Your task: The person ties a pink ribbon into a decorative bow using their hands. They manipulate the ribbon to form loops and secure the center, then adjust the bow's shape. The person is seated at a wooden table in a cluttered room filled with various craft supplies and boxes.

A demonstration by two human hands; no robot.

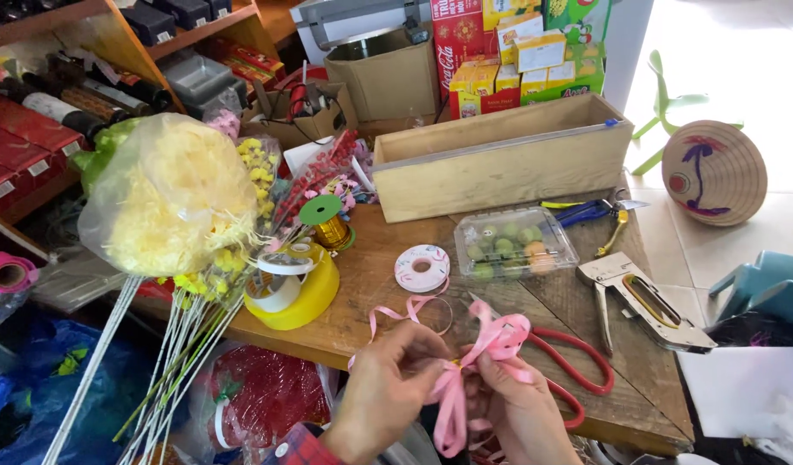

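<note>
While pinched, pink ribbon bow — looped, glossy

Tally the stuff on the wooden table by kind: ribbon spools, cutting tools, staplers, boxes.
Ribbon or tape spools: 3 (yellow, gold with green cap, pink-white)
Cutting tools: 2 (red scissors, blue-handled snips)
Staple guns: 1
Boxes: 2 (wooden box, clear plastic box)
Total: 8

A glossy pink ribbon bow, its loops bunched and its tails hanging down toward six o'clock, sits pinched between both hands at the wooden table's near edge. A loose curl of the same ribbon trails away toward ten o'clock.
</note>
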